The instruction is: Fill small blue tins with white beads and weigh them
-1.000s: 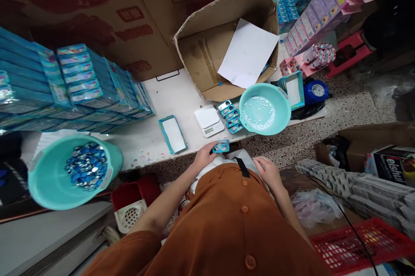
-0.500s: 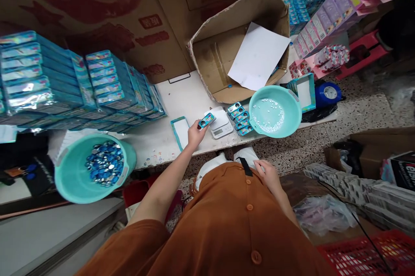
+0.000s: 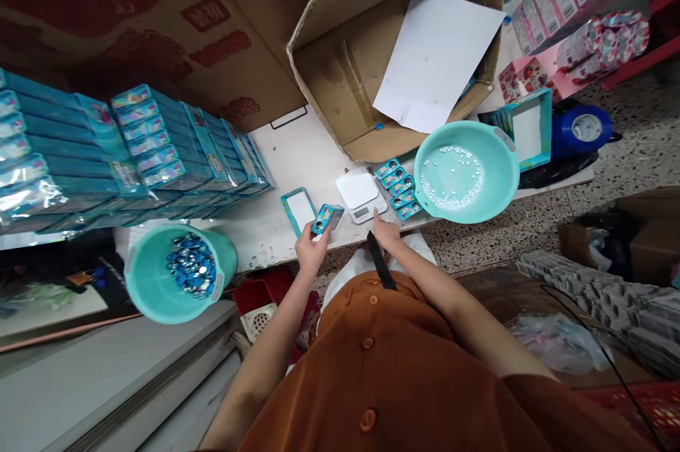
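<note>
Both hands have shifted since the earlier frame: the left hand (image 3: 311,251) has drawn back from over the kitchen scale (image 3: 357,188), and the right hand (image 3: 386,231) has come up from the waist to the front edge of the counter (image 3: 313,147). On my feed, the left hand is clamped on a small blue tin (image 3: 324,219), which is tilted in its fingers at lower centre, above the counter's edge and just beside a blue-rimmed white tray (image 3: 298,211). The right hand holds nothing I can see, its fingers loosely together, just below the scale and near a double row of blue tins (image 3: 397,187). A teal basin of white beads (image 3: 466,171) sits right of those tins, below a cardboard box (image 3: 350,83) lined with a white sheet (image 3: 435,59). Stacks of blue boxes (image 3: 149,147) fill the left of the counter, and a teal bucket of blue discs (image 3: 180,273) sits at lower left.
</note>
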Demonstrator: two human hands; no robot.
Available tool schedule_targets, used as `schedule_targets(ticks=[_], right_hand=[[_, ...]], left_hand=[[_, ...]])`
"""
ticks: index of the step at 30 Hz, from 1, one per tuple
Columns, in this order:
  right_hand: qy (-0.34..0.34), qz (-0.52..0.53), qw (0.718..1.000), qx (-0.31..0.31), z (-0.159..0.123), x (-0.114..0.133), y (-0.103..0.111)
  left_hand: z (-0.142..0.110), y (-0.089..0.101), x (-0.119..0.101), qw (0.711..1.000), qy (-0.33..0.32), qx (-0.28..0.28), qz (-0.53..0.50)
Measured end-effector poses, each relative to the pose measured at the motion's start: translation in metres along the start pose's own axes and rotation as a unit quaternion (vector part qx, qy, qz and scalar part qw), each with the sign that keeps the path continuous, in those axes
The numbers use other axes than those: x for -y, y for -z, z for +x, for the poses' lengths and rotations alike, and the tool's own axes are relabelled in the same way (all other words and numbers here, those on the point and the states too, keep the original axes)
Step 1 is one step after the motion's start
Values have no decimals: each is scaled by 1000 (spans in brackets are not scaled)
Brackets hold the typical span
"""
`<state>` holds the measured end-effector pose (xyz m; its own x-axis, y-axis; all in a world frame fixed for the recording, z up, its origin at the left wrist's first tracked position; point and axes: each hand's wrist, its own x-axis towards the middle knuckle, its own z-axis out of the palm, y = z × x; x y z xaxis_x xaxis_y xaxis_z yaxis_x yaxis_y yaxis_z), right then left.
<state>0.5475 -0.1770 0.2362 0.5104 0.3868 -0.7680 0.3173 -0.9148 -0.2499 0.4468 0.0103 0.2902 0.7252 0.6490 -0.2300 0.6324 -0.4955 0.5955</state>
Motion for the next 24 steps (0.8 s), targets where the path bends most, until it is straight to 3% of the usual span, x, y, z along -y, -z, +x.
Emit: schedule_targets(ticks=[6,17,24], right_hand=[[-15,-8,1000,-8,18,4,-1],[-43,1,999,-17,12,6,-7],[-33,-21,999,7,10,0,8]], left_hand=[[-29,18,18,1000,20,-6,20],[-46,36,34,999,9,-5,32],[-56,48,51,997,-46,7,60]])
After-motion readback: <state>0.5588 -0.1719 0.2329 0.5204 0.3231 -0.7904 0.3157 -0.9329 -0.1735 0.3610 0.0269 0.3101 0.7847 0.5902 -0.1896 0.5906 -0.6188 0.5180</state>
